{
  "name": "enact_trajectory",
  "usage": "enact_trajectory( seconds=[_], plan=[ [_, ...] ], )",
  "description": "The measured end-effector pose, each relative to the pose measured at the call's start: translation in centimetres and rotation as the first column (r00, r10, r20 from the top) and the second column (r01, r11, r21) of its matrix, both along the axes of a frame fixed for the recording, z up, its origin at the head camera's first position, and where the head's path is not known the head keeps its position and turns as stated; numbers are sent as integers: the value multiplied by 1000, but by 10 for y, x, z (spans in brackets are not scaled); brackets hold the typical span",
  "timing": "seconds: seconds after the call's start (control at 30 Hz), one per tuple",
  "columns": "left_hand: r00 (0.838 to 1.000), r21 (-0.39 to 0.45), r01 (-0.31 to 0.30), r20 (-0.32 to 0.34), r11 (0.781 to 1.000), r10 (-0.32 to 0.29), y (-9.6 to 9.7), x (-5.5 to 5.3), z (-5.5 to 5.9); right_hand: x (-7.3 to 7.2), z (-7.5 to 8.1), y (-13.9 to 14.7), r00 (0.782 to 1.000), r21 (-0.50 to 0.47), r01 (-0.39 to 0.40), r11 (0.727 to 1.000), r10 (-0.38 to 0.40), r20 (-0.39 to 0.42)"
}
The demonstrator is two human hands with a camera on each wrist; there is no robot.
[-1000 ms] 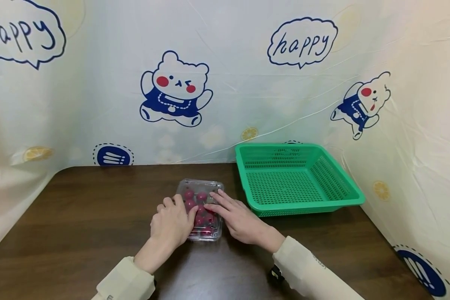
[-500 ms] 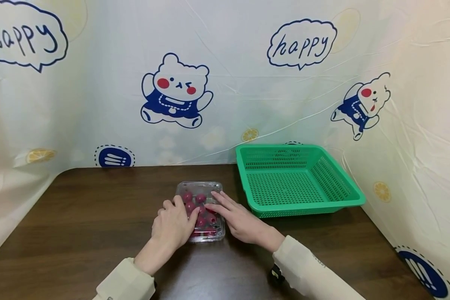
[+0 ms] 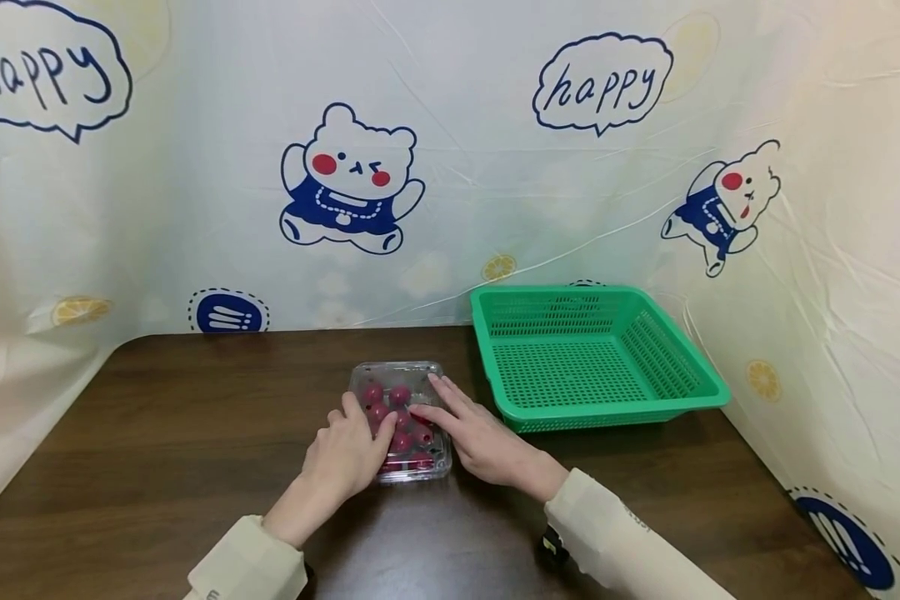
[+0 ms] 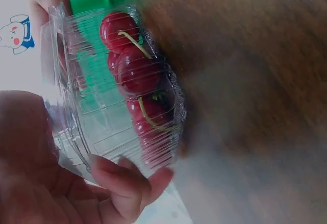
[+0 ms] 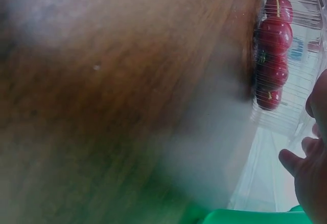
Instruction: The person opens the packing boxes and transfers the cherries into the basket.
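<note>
A clear plastic clamshell box [image 3: 411,372] lies on the table with its lid down, and red cherries [image 3: 401,395] show through it. My left hand [image 3: 345,450] grips its left side, thumb over the lid and fingers bent along the edge, as the left wrist view shows. On the opposite side my right hand [image 3: 487,446] lays fairly straight fingers on the lid's right part. In the right wrist view several fingers of that hand [image 5: 311,178] hang beside the box wall. Stems are visible on the cherries [image 4: 139,73] in the left wrist view.
A green plastic basket [image 3: 592,412] with slotted walls and nothing in it stands to the right of the box, near the back edge. Brown wooden tabletop [image 3: 157,450] surrounds the box. A printed cloth [image 3: 480,183] hangs behind and at both sides.
The box has turned slightly counterclockwise, its far end shifting left and its near end right. My right fingers reach a little farther forward on the lid. The basket stays put.
</note>
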State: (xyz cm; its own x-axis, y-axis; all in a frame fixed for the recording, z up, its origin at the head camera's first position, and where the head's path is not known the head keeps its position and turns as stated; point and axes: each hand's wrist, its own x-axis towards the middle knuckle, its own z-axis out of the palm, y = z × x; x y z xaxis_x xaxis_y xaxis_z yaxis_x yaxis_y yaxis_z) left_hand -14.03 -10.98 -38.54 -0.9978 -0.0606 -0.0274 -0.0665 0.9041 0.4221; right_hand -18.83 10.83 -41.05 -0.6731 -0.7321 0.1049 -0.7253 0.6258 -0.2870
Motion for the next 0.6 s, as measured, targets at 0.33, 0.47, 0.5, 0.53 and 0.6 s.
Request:
enact_trajectory(
  seconds=[0.33, 0.47, 0.5, 0.53, 0.6],
  plan=[
    [992, 70, 26, 121, 997, -34, -8, -2, 7, 2, 1, 0, 999, 2, 6, 1000, -6, 42],
    [990, 110, 20, 135, 994, -35, -9, -2, 6, 5, 0, 0, 995, -50, 30, 998, -25, 97],
    [991, 117, 19, 132, 993, -34, -9, -1, 6, 5, 0, 0, 992, -68, 44, 997, -36, 119],
    [991, 121, 17, 128, 993, -32, -9, -1, 5, 6, 0, -1, 988, -80, 62, 995, -50, 144],
    [993, 125, 15, 116, 992, -30, -9, -1, 3, 8, -1, -1, 979, -112, 101, 989, -79, 185]
  ],
)
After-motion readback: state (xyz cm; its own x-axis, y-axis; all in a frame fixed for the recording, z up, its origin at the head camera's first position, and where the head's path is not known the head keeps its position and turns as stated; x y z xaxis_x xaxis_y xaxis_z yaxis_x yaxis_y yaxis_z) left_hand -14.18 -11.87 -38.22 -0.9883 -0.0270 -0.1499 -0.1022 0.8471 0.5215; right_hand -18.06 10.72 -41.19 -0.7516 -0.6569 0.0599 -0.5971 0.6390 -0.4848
